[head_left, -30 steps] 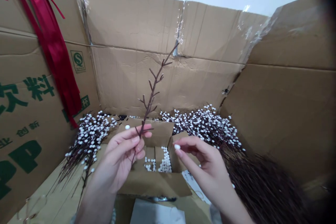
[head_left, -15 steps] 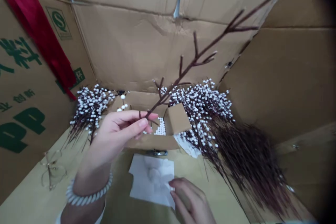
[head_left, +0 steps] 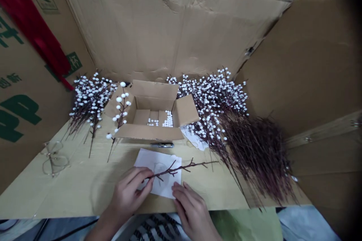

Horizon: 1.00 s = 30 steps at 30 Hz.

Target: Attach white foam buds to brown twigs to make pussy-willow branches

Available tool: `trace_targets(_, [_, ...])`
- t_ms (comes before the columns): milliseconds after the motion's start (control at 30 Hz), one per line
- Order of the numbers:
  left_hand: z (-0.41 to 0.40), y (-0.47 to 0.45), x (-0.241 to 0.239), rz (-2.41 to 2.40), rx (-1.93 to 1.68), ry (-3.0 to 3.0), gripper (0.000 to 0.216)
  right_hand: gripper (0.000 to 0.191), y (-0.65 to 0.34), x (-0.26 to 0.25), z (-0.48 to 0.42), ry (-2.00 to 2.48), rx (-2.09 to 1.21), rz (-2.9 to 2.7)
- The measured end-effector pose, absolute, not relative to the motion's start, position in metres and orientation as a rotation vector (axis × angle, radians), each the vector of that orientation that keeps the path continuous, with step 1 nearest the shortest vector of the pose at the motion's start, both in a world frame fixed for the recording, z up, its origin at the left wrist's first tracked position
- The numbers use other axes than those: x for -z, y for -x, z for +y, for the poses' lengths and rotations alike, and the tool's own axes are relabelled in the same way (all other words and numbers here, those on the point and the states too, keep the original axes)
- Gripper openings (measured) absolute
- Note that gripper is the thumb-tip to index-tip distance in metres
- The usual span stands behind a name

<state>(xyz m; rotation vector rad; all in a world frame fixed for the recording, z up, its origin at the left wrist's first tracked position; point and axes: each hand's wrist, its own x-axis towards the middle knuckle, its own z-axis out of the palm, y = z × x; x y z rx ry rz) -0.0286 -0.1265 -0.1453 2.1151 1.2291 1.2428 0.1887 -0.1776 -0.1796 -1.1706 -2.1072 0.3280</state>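
My left hand (head_left: pixel 128 192) pinches the thick end of a bare brown twig (head_left: pixel 181 168), which lies almost flat across a white paper sheet (head_left: pixel 166 180). Its thin tip reaches past the paper onto the tan cardboard tabletop (head_left: pixel 76 180). My right hand (head_left: pixel 190 211) rests at the paper's lower right edge, just below the twig, with its fingers together. Nothing shows in that hand. A faint pencil-like outline marks the paper near the twig.
Beyond the paper stands an open small cardboard box (head_left: pixel 152 111) holding white beads (head_left: pixel 168 119). A white-beaded branch (head_left: pixel 120 111) leans on its left. Beaded branch heaps (head_left: pixel 212 101) and bare twigs (head_left: pixel 257 154) lie right, small snips (head_left: pixel 162 145) in front, wire-rimmed glasses (head_left: pixel 55 162) left.
The view has tilted down and back. The twig has come down from the air to lie on the paper. My right hand has moved up to the paper's edge, and a beaded branch now leans by the box.
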Motion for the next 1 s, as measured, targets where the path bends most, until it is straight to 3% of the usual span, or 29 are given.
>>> trace_targets(267, [-0.121,0.020,0.178,1.292,-1.101,-2.210,0.020,0.025,-0.189,0.184,-0.179,1.180,-0.349,-2.081])
trace_targets(1000, [-0.100,0.018,0.179,1.300,-0.953,-2.278,0.013,0.023,-0.190,0.185,-0.175,1.178,-0.372,-2.061])
